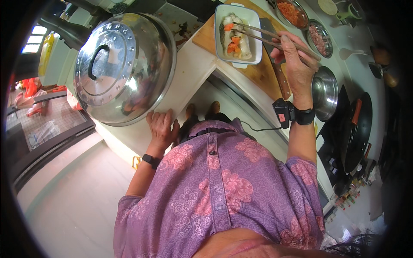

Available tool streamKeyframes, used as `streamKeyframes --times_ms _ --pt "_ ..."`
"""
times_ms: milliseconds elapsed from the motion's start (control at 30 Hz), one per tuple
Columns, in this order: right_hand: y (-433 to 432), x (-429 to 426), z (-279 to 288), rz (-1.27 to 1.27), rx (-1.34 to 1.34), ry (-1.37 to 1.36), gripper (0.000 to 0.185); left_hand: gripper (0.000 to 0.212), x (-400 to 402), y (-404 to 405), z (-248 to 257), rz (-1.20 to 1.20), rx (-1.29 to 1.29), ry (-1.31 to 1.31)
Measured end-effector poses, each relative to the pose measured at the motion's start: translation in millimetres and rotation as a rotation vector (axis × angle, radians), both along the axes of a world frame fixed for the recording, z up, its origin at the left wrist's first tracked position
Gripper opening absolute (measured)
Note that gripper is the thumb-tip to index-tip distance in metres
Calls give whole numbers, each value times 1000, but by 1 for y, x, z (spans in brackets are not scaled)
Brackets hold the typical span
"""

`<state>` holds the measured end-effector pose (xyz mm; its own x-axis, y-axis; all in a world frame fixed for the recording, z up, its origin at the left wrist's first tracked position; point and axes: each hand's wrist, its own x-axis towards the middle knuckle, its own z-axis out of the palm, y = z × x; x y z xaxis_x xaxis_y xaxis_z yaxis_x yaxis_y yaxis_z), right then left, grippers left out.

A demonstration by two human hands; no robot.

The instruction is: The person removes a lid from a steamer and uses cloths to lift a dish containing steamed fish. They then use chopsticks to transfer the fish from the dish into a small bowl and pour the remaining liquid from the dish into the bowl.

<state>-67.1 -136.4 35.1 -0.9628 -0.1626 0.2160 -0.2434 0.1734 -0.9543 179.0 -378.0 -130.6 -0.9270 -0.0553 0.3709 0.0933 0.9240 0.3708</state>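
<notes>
My right hand (295, 58) holds a pair of wooden chopsticks (258, 31) over a white baking dish with a blue rim (219, 53). Their tips meet the food beside an orange piece, perhaps carrot (228, 27), on pale fish (245, 48). More orange pieces (235, 44) lie on the fish. The dish stands on a wooden cutting board (203, 37), where a cleaver (282, 80) partly hidden by the dish and my hand also lies. My left hand (162, 127) holds nothing and rests at the counter edge, close to the rim of a domed steel lid (142, 64).
On the right are a steel bowl of diced orange food (292, 13), a bowl of pink chopped food (319, 37), and a steel bowl (325, 93). A black wok (359, 138) sits farther right. Scraps lie in the sink (180, 16) behind the lid. A cable (264, 129) hangs from my right wrist device.
</notes>
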Motion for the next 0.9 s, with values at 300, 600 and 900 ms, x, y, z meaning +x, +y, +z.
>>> streamKeyframes --times_ms 300,600,900 --pt "0 -17 -25 48 -4 -41 24 37 0 0 0 -2 -9 7" --pt "11 -29 -28 26 -215 -69 24 39 -2 1 1 -10 -20 7" --pt "41 -7 -18 -18 -170 -96 28 41 -3 4 2 15 -45 3"
